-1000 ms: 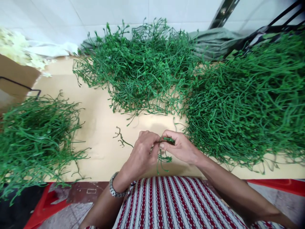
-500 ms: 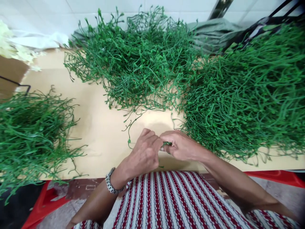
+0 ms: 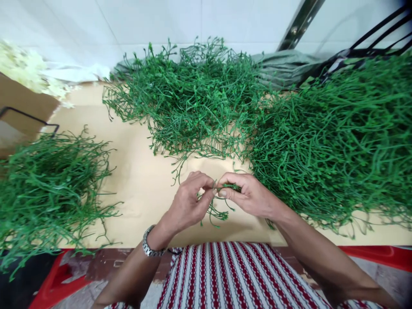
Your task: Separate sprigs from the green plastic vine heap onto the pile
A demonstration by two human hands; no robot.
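Close together over the near middle of the table, my two hands work on a small bunch of thin green plant stems (image 3: 219,215). The thumb and fingertips of my left hand (image 3: 189,201) pinch the stems, and budded ends dangle below. My right hand (image 3: 252,196) is closed on the same bunch, with part of it showing between thumb and index finger. The fingertips of both hands almost touch. Just to the right lies a large heap of similar green stems (image 3: 325,159); another heap (image 3: 199,98) spreads behind my hands.
On the left, a third pile of green stems (image 3: 54,184) overhangs the table's front edge. Behind it stand a brown cardboard box (image 3: 25,96) with a black wire and pale yellow flowers (image 3: 22,64). Grey-green cloth (image 3: 286,66) lies against the tiled wall.
My fingers have turned outward, and the pinch between the two hands shows more plainly. Budded stem ends now hang below my left hand. The whole view has tilted up slightly.
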